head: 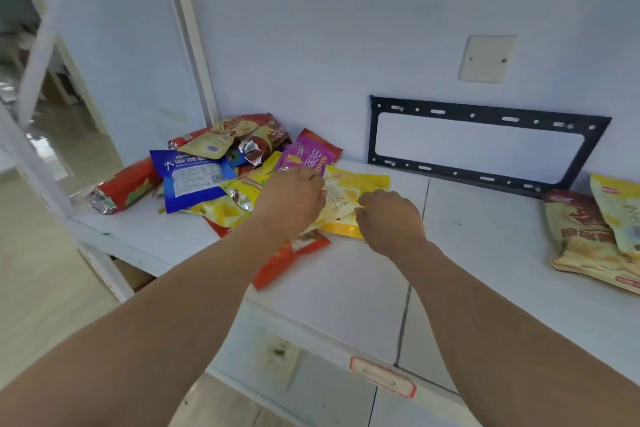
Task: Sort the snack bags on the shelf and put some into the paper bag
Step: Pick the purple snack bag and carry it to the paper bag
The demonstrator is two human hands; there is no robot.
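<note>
Left hand (294, 198) and right hand (389, 215) both pinch the yellow snack bag (360, 184) at pile's edge, probably separating it for sorting.

Both hands (294, 194) (389, 215) on yellow snack bag (356, 184) — white shelf (346, 274).

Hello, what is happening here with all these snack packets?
A person is sorting snack bags on a white shelf. Both hands are on a yellow plastic snack bag at the edge of a mixed pile: the left hand from the left, the right hand at its near corner. A few beige bags lie apart on the right. No paper bag is in view.
</note>
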